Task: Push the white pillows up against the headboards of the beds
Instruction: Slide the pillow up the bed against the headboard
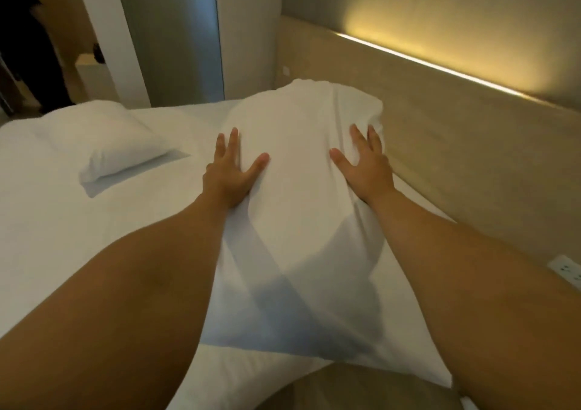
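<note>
A large white pillow point(298, 208) lies lengthwise on the bed, its right long side next to the beige headboard point(456, 164). My left hand point(234, 170) presses flat on its left side, fingers spread. On the pillow's right side, close to the headboard, my right hand point(361, 161) also rests flat with spread fingers. Neither hand grips the fabric. A second white pillow point(116, 145) lies on the sheet to the far left, away from the headboard.
White sheet point(63, 221) covers the bed. A lit strip point(424, 63) runs along the headboard's top. A wall socket point(566, 271) sits low on the headboard at right. Beyond the bed stand a grey panel point(176, 32) and a dark doorway point(25, 38).
</note>
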